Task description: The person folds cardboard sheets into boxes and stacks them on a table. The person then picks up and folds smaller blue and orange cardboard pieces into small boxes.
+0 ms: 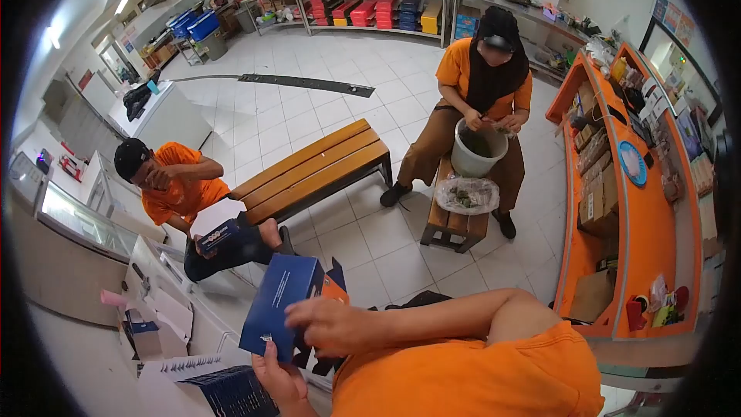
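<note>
A dark blue cardboard box (282,293) with small white print is tilted up in front of me, its orange inside and a dark flap showing at the right end. My left hand (279,377) grips its lower edge, thumb on the printed face. Bent over the near right edge of the same box are the fingers of my right hand (328,326), slightly blurred; their tips are partly hidden. Close below, a stack of flat dark blue cardboard pieces (231,394) rests on a white surface.
On the left, a seated person (174,178) holds another blue box (220,238) beside a wooden bench (312,174). Across from me, a person (490,70) works over a white bucket (478,156), near a plastic bag of greens (466,195). An orange shelf unit (656,239) stands right.
</note>
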Tool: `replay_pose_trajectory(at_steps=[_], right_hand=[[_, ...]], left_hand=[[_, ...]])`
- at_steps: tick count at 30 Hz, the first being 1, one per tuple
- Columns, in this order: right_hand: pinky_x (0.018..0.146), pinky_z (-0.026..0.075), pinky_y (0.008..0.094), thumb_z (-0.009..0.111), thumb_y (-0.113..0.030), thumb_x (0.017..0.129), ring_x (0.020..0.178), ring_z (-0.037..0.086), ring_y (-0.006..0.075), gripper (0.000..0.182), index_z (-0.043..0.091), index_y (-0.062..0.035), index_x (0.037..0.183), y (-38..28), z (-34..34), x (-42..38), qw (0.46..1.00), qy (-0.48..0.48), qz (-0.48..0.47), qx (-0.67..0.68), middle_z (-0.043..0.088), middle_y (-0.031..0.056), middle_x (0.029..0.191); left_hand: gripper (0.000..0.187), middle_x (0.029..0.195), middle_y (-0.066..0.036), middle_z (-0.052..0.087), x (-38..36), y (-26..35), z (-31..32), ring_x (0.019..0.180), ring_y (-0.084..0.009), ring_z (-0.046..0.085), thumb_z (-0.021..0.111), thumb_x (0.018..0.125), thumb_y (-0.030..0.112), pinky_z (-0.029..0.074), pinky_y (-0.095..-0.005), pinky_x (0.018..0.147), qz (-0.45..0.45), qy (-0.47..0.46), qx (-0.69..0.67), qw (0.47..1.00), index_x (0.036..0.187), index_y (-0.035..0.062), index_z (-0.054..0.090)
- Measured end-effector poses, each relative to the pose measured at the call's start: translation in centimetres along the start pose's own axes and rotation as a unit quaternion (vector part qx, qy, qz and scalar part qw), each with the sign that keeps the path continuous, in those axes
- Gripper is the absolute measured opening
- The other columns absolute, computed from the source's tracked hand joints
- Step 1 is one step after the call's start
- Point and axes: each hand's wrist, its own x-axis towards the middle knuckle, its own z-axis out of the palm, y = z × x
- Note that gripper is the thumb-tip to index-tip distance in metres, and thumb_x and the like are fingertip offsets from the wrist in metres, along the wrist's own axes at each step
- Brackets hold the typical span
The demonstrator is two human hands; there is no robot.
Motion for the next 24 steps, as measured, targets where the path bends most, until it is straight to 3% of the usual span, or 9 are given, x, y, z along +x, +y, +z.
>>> replay_pose_trajectory(at_steps=[2, 5, 7, 11, 13, 14, 16, 20, 24], right_hand=[[0.108, 0.044, 0.0529, 0.08, -0.005, 0.072, 0.128, 0.053, 0.0438, 0.038, 0.058, -0.0015, 0.103, 0.2, 1.4, 0.9, 0.947, -0.057, -0.274, -0.156, 0.053, 0.0225, 0.127], [0.109, 0.044, 0.0524, 0.079, -0.003, 0.07, 0.13, 0.051, 0.046, 0.033, 0.059, -0.0006, 0.096, 2.5, 2.4, 1.9, 0.95, -0.027, -0.295, -0.098, 0.052, 0.022, 0.129], [0.106, 0.047, 0.0486, 0.078, -0.002, 0.074, 0.123, 0.058, 0.0393, 0.029, 0.06, 0.0012, 0.095, 0.3, 2.8, 2.6, 0.971, 0.002, -0.239, -0.015, 0.059, 0.0206, 0.119], [0.097, 0.05, 0.0395, 0.078, -0.008, 0.086, 0.115, 0.065, 0.0257, 0.019, 0.061, -0.0022, 0.091, -1.6, 3.4, 4.4, 0.933, 0.129, 0.15, 0.302, 0.068, 0.014, 0.105], [0.092, 0.051, 0.0353, 0.08, -0.008, 0.086, 0.11, 0.066, 0.0222, 0.019, 0.062, -0.0026, 0.09, -1.5, 3.7, 5.0, 0.893, 0.201, 0.219, 0.337, 0.07, 0.0115, 0.101], [0.093, 0.051, 0.0367, 0.081, -0.01, 0.085, 0.11, 0.066, 0.024, 0.019, 0.063, -0.0033, 0.087, -1.5, 3.5, 5.0, 0.942, 0.169, 0.104, 0.271, 0.071, 0.0109, 0.103], [0.097, 0.05, 0.0421, 0.082, -0.014, 0.085, 0.111, 0.064, 0.0302, 0.018, 0.066, -0.0048, 0.083, -0.9, 4.1, 5.1, 0.967, 0.116, -0.111, 0.2, 0.072, 0.0095, 0.108], [0.105, 0.045, 0.0516, 0.08, -0.012, 0.083, 0.117, 0.059, 0.0344, 0.018, 0.063, -0.0064, 0.078, -0.6, 2.8, 4.7, 0.975, 0.001, -0.224, 0.006, 0.07, 0.0107, 0.106], [0.091, 0.048, 0.0502, 0.081, -0.011, 0.073, 0.11, 0.054, 0.0373, 0.023, 0.059, -0.0078, 0.075, -0.5, 4.0, 3.6, 0.981, 0.077, -0.173, -0.046, 0.056, 0.0124, 0.105]], left_hand=[[0.039, 0.13, -0.018, 0.06, -0.5, 1.1, 1.5, 0.112, -0.0269, 0.064, 0.055, 0.096, -0.002, 0.055, -0.0407, 0.098, -0.014, -0.006, -0.048, 0.999, 0.134, -0.0067, 0.049], [0.04, 0.131, -0.02, 0.058, 0.6, 1.4, 1.0, 0.113, -0.0262, 0.064, 0.055, 0.095, -0.003, 0.056, -0.0381, 0.097, -0.008, 0.023, -0.05, 0.998, 0.134, -0.0066, 0.049], [0.035, 0.125, -0.019, 0.063, 1.5, 1.1, -1.2, 0.108, -0.0256, 0.067, 0.062, 0.096, 0.0, 0.056, -0.0353, 0.097, -0.012, 0.009, -0.051, 0.999, 0.128, -0.0096, 0.053], [0.03, 0.119, -0.019, 0.068, 1.8, -0.2, -0.6, 0.102, -0.0262, 0.069, 0.067, 0.1, 0.014, 0.057, -0.0354, 0.094, 0.076, 0.059, -0.034, 0.995, 0.113, -0.0123, 0.064], [0.028, 0.118, -0.016, 0.069, 1.4, -0.9, 0.5, 0.103, -0.0269, 0.069, 0.064, 0.102, 0.017, 0.055, -0.0358, 0.094, 0.099, 0.233, 0.131, 0.958, 0.114, -0.0091, 0.065], [0.032, 0.116, -0.012, 0.069, 1.2, -1.2, -0.5, 0.102, -0.0218, 0.069, 0.069, 0.1, 0.023, 0.056, -0.0341, 0.09, 0.094, 0.252, 0.393, 0.88, 0.119, -0.0031, 0.064], [0.032, 0.117, -0.012, 0.069, 1.5, -0.9, -1.0, 0.102, -0.0226, 0.068, 0.066, 0.102, 0.024, 0.055, -0.0356, 0.091, 0.093, 0.224, 0.326, 0.914, 0.121, -0.0018, 0.062], [0.031, 0.119, -0.013, 0.067, 1.5, 0.0, -1.9, 0.106, -0.026, 0.067, 0.057, 0.106, 0.025, 0.051, -0.0418, 0.098, 0.093, 0.104, 0.041, 0.989, 0.129, 0.0032, 0.058], [0.03, 0.118, -0.012, 0.066, -0.3, -2.1, 0.3, 0.104, -0.0255, 0.067, 0.057, 0.107, 0.026, 0.053, -0.0367, 0.088, 0.083, 0.088, -0.066, 0.99, 0.125, 0.0023, 0.058]])
